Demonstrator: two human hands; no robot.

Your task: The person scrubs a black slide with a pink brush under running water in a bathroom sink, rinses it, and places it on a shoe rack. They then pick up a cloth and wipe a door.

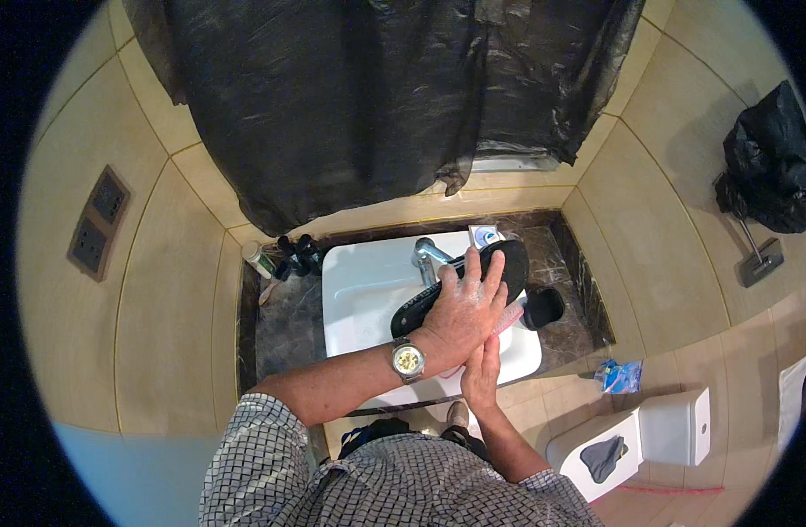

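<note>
A black slipper point(416, 309) is tilted across the white washbasin point(353, 296), below the chrome tap point(427, 257). My left hand point(465, 316), with a wristwatch point(408, 360) on its wrist, holds the slipper from above, fingers spread over it. White suds cling to the fingers. Partly under that hand, my right hand point(482, 372) grips a pink brush point(510, 317) along the slipper's lower edge. Most of the brush handle is hidden, and so is the middle of the slipper.
A black cup point(542, 307) stands on the dark stone counter point(288, 329) at the right. Several bottles point(299, 255) fill the far left corner. Behind the tap is a small dish point(484, 236). A black sheet point(350, 118) hangs above. The toilet point(614, 438) is at lower right.
</note>
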